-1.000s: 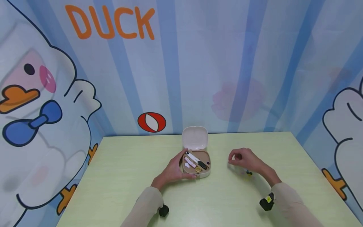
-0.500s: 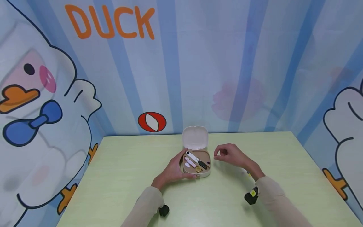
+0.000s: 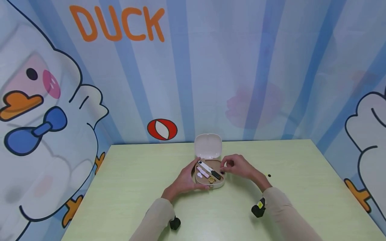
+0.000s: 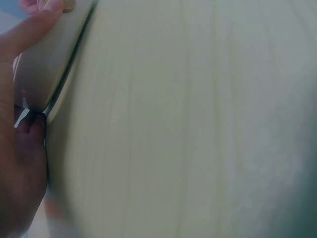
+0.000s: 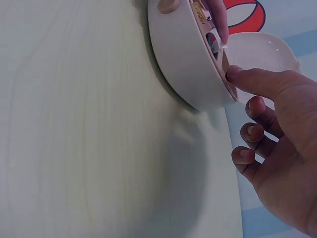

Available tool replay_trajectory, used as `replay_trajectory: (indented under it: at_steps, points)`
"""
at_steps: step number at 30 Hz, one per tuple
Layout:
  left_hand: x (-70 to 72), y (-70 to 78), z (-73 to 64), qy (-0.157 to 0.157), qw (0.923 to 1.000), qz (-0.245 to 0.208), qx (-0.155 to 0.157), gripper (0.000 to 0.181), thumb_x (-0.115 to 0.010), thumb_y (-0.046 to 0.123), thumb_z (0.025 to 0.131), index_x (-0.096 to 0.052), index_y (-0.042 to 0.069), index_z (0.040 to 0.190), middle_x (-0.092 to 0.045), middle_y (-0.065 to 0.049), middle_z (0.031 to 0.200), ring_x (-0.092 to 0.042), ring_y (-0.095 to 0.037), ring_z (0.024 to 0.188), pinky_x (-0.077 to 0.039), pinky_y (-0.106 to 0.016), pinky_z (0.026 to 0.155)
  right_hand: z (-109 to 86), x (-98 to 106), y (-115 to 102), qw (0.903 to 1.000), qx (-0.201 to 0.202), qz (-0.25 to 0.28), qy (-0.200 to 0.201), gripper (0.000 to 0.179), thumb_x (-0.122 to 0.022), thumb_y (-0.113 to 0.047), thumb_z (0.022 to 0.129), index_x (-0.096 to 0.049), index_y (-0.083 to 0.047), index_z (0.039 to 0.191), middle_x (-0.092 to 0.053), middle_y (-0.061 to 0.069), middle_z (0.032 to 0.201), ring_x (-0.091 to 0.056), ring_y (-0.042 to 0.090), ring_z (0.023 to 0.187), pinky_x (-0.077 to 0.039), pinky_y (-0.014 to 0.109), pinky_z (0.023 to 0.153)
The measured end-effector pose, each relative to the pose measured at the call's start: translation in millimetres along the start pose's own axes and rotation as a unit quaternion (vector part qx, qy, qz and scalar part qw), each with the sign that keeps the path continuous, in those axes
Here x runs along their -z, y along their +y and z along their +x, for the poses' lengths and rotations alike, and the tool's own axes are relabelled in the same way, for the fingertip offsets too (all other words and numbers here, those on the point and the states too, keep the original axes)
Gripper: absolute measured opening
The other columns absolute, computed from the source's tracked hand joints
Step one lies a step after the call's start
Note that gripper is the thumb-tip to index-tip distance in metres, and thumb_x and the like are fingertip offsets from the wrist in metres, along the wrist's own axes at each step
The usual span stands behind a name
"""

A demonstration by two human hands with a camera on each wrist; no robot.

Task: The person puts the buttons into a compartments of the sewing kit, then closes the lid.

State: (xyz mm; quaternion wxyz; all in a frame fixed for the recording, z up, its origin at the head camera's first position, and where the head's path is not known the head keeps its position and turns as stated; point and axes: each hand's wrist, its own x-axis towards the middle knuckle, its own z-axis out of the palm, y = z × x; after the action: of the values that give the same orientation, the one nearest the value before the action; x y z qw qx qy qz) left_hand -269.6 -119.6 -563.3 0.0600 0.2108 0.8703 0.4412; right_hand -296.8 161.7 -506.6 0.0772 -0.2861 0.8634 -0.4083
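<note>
My left hand (image 3: 182,179) grips the left side of a small white hinged box (image 3: 221,183), its thumb along the front near a tan knob (image 5: 169,5). The box's lid (image 3: 208,146) stands upright. Its tan inside holds a white-and-black stick (image 3: 209,169), a pink tube (image 3: 203,172), small pale pieces (image 3: 199,175) and a round gold piece (image 3: 211,179). My right hand (image 3: 238,166) reaches over the right rim, thumb and forefinger bent close together beside a small dark piece (image 3: 222,172). I cannot tell whether these fingertips pinch anything. The other fingers are curled below the rim in the right wrist view.
A small dark bead-like thing (image 3: 269,175) lies on the pale wooden table (image 3: 144,167), to the right of my right forearm. A printed duck curtain (image 3: 208,67) hangs behind the table's far edge. Black wrist cameras (image 3: 258,208) sit below both sleeves.
My right hand has moved left across the table to the box's right rim. The dark bead-like thing on the table has come into view. My left hand and the box have stayed put.
</note>
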Motion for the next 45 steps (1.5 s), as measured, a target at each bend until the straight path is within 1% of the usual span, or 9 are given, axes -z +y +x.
replay_trajectory:
  at_steps: [6,15,21,25,28,32,36,40,45]
  points:
    - [-1.0,0.2,0.3,-0.003,1.0,-0.004,-0.002,0.125,-0.094,0.053,0.07,-0.022,0.019,0.166,-0.033,-0.002,0.167,-0.032,-0.021,0.152,-0.029,-0.049,0.122,-0.6,-6.0,3.2,1.0,-0.003,0.0,0.0,0.004,-0.079,-0.009,0.093,-0.075,-0.007,0.095,-0.054,-0.005,0.071,-0.048,0.011,0.065,-0.037,0.023,0.057]
    - [-1.4,0.5,0.5,0.0,1.0,0.004,-0.003,0.125,-0.093,0.055,0.07,-0.023,0.019,0.166,-0.032,-0.003,0.167,-0.031,-0.023,0.153,-0.03,-0.051,0.122,-2.4,-9.9,3.9,0.9996,-0.027,0.001,0.005,0.005,-0.077,-0.012,0.095,-0.076,-0.008,0.097,-0.056,-0.004,0.073,-0.049,0.014,0.069,-0.037,0.024,0.059]
    - [-1.8,0.1,1.2,-0.001,0.9999,0.01,-0.004,0.125,-0.093,0.056,0.07,-0.023,0.018,0.166,-0.032,-0.003,0.168,-0.03,-0.024,0.153,-0.03,-0.052,0.122,-5.9,-10.5,5.4,0.9996,-0.023,-0.008,0.015,0.006,-0.073,-0.01,0.097,-0.078,-0.011,0.1,-0.057,-0.003,0.075,-0.049,0.014,0.069,-0.038,0.024,0.059]
    - [-2.0,0.7,1.1,-0.002,1.0,0.009,-0.002,0.125,-0.093,0.056,0.07,-0.022,0.019,0.166,-0.031,-0.004,0.168,-0.03,-0.025,0.153,-0.029,-0.052,0.122,-9.3,-9.6,6.9,0.9994,-0.022,-0.007,0.024,0.007,-0.075,-0.014,0.097,-0.078,-0.013,0.103,-0.057,-0.003,0.074,-0.048,0.012,0.065,-0.037,0.024,0.056]
    - [-2.4,1.0,0.8,-0.002,1.0,0.007,0.0,0.125,-0.092,0.056,0.07,-0.022,0.019,0.166,-0.031,-0.004,0.168,-0.03,-0.025,0.153,-0.029,-0.053,0.122,-13.2,-6.2,7.9,0.9992,-0.028,-0.009,0.028,0.012,-0.077,-0.018,0.096,-0.078,-0.014,0.107,-0.056,-0.003,0.073,-0.047,0.012,0.064,-0.037,0.024,0.055]
    - [-2.9,1.2,0.4,-0.003,1.0,0.005,0.005,0.125,-0.093,0.056,0.07,-0.022,0.019,0.166,-0.031,-0.003,0.168,-0.029,-0.025,0.153,-0.029,-0.054,0.122,-21.9,3.2,9.5,0.9987,-0.034,-0.013,0.035,0.02,-0.077,-0.018,0.096,-0.075,-0.011,0.115,-0.054,-0.002,0.073,-0.047,0.015,0.065,-0.038,0.025,0.055]
    - [-3.1,2.4,0.1,-0.003,0.9999,0.005,0.011,0.125,-0.093,0.055,0.07,-0.022,0.02,0.166,-0.03,-0.003,0.168,-0.028,-0.026,0.154,-0.029,-0.054,0.122,-35.1,15.5,13.9,0.9981,-0.041,-0.018,0.043,0.026,-0.076,-0.018,0.097,-0.072,-0.006,0.12,-0.055,-0.002,0.074,-0.048,0.016,0.066,-0.039,0.026,0.057]
    - [-3.0,3.2,-0.1,-0.005,0.9999,0.007,0.014,0.125,-0.093,0.056,0.07,-0.021,0.021,0.167,-0.03,-0.003,0.169,-0.028,-0.026,0.154,-0.029,-0.054,0.122,-52.6,27.6,21.5,0.9973,-0.047,-0.022,0.052,0.029,-0.076,-0.018,0.097,-0.072,-0.006,0.122,-0.056,-0.003,0.073,-0.048,0.015,0.065,-0.042,0.026,0.058]
    - [-2.0,2.7,-0.5,-0.003,0.9999,-0.002,0.01,0.125,-0.092,0.057,0.071,-0.021,0.022,0.167,-0.03,-0.001,0.168,-0.029,-0.024,0.154,-0.03,-0.054,0.121,-75.8,39.8,34.0,0.9972,-0.043,-0.025,0.057,0.03,-0.076,-0.018,0.097,-0.071,-0.005,0.123,-0.056,-0.003,0.072,-0.049,0.012,0.062,-0.044,0.027,0.057]
